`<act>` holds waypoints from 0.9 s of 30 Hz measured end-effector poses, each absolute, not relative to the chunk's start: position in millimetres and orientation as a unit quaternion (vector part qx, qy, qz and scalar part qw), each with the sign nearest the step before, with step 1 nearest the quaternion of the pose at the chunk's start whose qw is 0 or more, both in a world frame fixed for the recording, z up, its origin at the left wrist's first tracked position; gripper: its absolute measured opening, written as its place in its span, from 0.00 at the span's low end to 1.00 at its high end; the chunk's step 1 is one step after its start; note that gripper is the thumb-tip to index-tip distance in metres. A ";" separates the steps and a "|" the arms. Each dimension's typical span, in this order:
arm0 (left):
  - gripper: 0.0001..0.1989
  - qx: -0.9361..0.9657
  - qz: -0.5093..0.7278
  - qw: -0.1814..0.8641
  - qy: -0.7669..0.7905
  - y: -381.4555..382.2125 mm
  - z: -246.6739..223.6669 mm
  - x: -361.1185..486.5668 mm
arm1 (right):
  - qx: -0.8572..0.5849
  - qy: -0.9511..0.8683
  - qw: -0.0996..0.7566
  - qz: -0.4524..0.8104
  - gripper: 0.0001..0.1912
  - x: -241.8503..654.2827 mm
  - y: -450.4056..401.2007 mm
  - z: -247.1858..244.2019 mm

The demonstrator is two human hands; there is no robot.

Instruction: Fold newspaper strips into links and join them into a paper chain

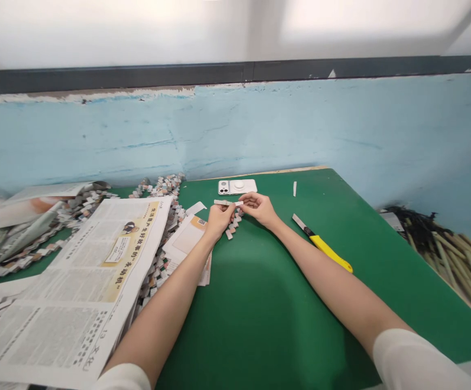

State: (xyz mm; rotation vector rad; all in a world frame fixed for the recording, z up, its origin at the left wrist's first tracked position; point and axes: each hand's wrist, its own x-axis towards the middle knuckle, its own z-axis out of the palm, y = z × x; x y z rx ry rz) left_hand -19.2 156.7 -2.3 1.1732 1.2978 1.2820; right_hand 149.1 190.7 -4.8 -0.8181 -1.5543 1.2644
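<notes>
Over the middle of the green table, my left hand [219, 218] and my right hand [258, 208] nearly meet. Between them runs a narrow folded paper strip [222, 202], pinched by the fingers of both hands. Just below the fingertips hangs or lies a short woven chain of folded paper [230, 233]; whether it joins the strip I cannot tell. Behind the hands lies a white phone [237, 187] with a round disc on its back. Some cut paper sheets [184, 238] lie beside my left wrist.
A yellow-handled utility knife [324, 249] lies right of my right forearm, with a loose paper strip [294, 188] beyond it. Stacked newspapers [97, 271] and long folded-paper chains [160, 187] cover the left side. The table [251, 319] meets a blue wall [259, 124]; sticks [458, 260] lie beyond its right edge.
</notes>
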 end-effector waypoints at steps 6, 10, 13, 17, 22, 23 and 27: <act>0.22 0.486 0.519 0.461 0.530 157.3 -3.3 -19.0 | -0.327 -0.633 0.467 0.523 0.23 150.5 190.2 -3.7; 0.21 0.486 0.515 0.460 0.536 157.1 -3.2 -19.0 | -0.320 -0.632 0.469 0.527 0.22 150.7 190.6 -4.5; 0.21 0.490 0.513 0.458 0.536 156.9 -3.4 -19.1 | -0.319 -0.631 0.471 0.528 0.21 150.6 191.7 -6.3; 0.18 0.496 0.508 0.457 0.536 156.1 -2.6 -18.9 | -0.308 -0.629 0.479 0.530 0.20 150.4 193.6 -9.8; 0.18 0.494 0.503 0.459 0.540 154.9 -0.6 -18.5 | -0.295 -0.627 0.483 0.535 0.18 151.3 194.5 -11.4; 0.18 0.495 0.504 0.458 0.540 154.9 -0.5 -18.5 | -0.294 -0.627 0.483 0.536 0.18 151.5 194.4 -11.2; 0.18 0.499 0.505 0.456 0.536 155.9 -2.3 -19.2 | -0.292 -0.629 0.481 0.536 0.17 151.9 193.9 -10.4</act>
